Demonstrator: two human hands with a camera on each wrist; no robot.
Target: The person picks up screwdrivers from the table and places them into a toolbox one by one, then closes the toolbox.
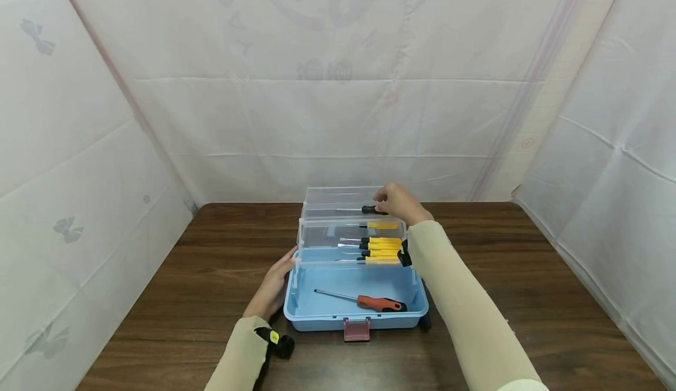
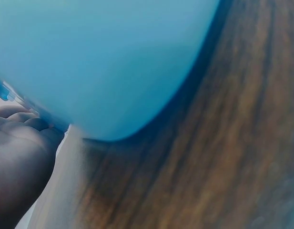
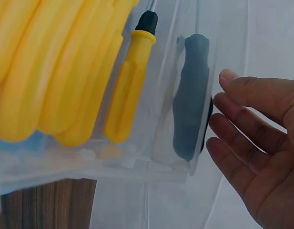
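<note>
- Nearest me, a reddish latch (image 1: 357, 330) hangs at the near wall of the blue toolbox (image 1: 317, 322), which sits on the brown wooden table (image 1: 174, 326).
- Just beyond it I see the orange-and-black screwdriver (image 1: 377, 303) lying in the base, its tip to the left.
- The left hand (image 1: 271, 288) rests its extended fingers against the box's left side (my left wrist view is mostly blue plastic, so I can't make out the thumb).
- Farther in, clear trays (image 1: 322, 235) hold yellow-handled screwdrivers (image 1: 380, 247), handles to the right; one lies apart, farther back.
- At the far tray, the right hand (image 1: 399, 204) has relaxed fingers, thumb apart, at the right end of the dark-handled screwdriver (image 1: 368, 209) (whether they touch it, I can't tell).
- Farthest off, white sheeting (image 1: 317, 127) rises behind the table.
</note>
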